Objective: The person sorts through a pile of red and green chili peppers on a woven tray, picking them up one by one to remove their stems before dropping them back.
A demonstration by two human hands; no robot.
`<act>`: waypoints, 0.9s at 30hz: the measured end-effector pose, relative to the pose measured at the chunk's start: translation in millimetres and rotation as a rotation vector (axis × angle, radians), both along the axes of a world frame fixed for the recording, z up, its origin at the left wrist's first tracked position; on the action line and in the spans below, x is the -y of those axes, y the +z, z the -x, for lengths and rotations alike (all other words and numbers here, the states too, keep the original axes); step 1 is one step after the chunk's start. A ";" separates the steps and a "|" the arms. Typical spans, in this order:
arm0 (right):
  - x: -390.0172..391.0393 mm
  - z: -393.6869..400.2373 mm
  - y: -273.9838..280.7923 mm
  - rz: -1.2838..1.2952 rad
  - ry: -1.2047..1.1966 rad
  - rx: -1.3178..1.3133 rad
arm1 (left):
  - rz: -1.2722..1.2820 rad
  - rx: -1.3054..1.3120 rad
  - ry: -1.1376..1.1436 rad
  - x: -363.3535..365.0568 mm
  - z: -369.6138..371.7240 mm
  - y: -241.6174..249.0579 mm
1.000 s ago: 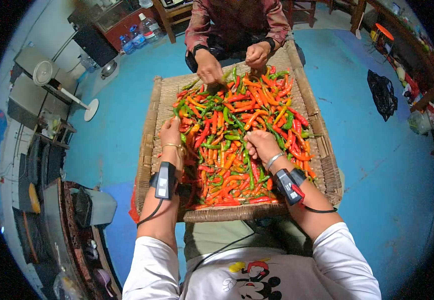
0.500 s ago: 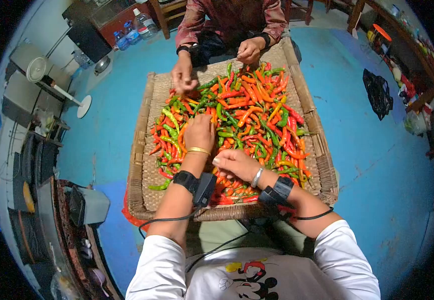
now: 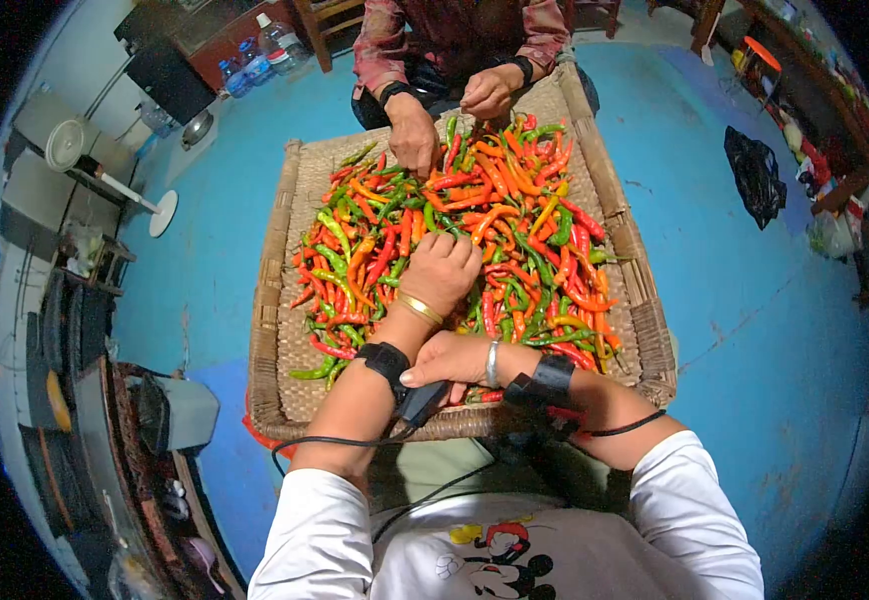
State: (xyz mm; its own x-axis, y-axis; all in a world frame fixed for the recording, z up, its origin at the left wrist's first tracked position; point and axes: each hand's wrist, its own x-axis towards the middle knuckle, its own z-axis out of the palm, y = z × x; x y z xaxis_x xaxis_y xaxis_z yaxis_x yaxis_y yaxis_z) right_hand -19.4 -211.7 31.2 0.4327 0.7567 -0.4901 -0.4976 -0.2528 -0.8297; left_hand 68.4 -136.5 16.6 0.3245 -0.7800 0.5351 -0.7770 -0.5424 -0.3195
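A shallow woven tray (image 3: 267, 345) holds a heap of red, orange and green chili peppers (image 3: 495, 200). My left hand (image 3: 443, 270), with a gold bangle at the wrist, reaches over the middle of the heap, its fingers bent down onto the peppers; the fingertips are hidden. Below and right of it, my right hand (image 3: 455, 360), with a silver bangle, lies close to the left wrist strap and its black device (image 3: 421, 402). The right thumb is against the strap, and what the other fingers hold, if anything, is hidden.
Across the tray, a person in a patterned red top has one hand (image 3: 414, 138) on the peppers and the other (image 3: 491, 92) above the far edge. A white stand (image 3: 163, 213) is at left, a black plastic bag (image 3: 755, 178) at right on the blue floor (image 3: 755, 320).
My left hand has moved right and slightly nearer to me. My right hand has come down and left to the left wrist strap. The other person's left-side hand has moved right onto the peppers.
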 end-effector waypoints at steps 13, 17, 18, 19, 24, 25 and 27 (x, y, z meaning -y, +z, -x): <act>-2.4 3.7 -2.2 -0.097 -0.022 0.220 | 1.328 -1.568 0.222 -5.9 11.5 -16.7; -3.7 3.7 5.0 -0.074 -0.056 0.289 | 1.656 -1.843 0.159 -13.9 11.4 -8.3; -2.1 2.2 10.5 -0.028 -0.021 0.316 | 1.777 -1.897 0.114 -17.2 10.5 -7.7; -1.0 1.1 13.2 0.017 0.014 0.342 | 1.831 -1.889 0.092 -20.1 8.4 -9.5; -1.0 -1.2 5.5 0.003 0.014 0.426 | 1.984 -1.889 0.039 -28.0 -1.9 -10.7; -1.6 -1.2 4.4 -0.007 0.023 0.492 | 1.906 -1.854 0.094 -26.2 0.0 -9.3; -1.1 2.6 7.2 -0.017 -0.003 0.394 | 1.782 -1.882 0.177 -21.0 5.4 -5.6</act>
